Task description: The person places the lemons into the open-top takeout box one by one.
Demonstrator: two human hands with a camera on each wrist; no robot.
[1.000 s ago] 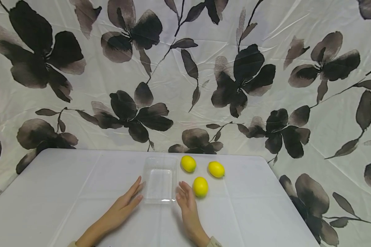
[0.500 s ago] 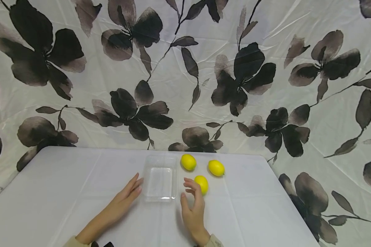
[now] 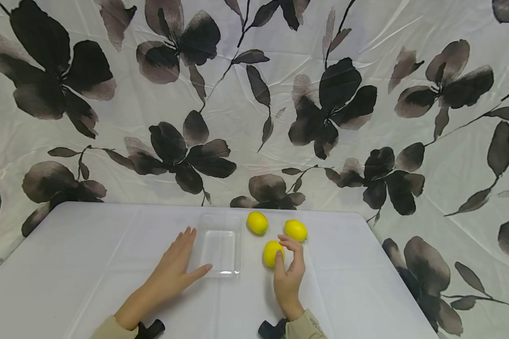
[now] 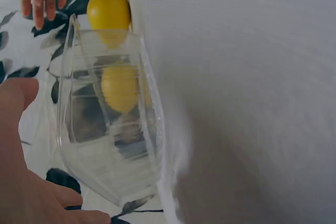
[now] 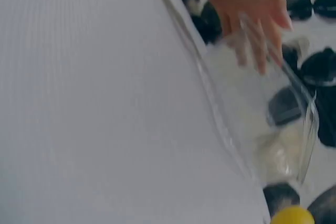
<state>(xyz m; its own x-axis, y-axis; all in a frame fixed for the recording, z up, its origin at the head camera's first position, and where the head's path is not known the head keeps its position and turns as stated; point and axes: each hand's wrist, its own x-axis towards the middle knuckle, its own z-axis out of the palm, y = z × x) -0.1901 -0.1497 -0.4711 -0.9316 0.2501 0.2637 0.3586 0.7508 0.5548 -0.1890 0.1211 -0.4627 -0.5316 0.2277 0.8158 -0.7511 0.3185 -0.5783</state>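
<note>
Yellow against the white cloth, the nearest lemon (image 3: 272, 253) lies on the table (image 3: 89, 263) just right of the clear plastic tray (image 3: 220, 244), and the right hand (image 3: 289, 275) is at it, its fingers (image 3: 279, 260) curled loosely over the fruit's near and right side (whether they actually grip it cannot be told from the head view). The left hand (image 3: 174, 273) lies flat on the table at the tray's left wall, fingers straight and slightly spread, the thumb stretched toward the tray's near edge; in the left wrist view the palm (image 4: 23, 182) sits close beside the tray (image 4: 113, 129).

Two more lemons lie behind: one (image 3: 257, 222) just beside the tray's far right corner, the other (image 3: 296, 230) farther right, close to the right hand's fingertips. Nothing lies between the nearest lemon and the tray except its own low wall. The tray holds nothing; the yellow shape seen in it from the left wrist camera is a lemon (image 4: 119, 87) showing through the plastic. A flower-printed sheet (image 3: 339, 94) hangs behind the table.
</note>
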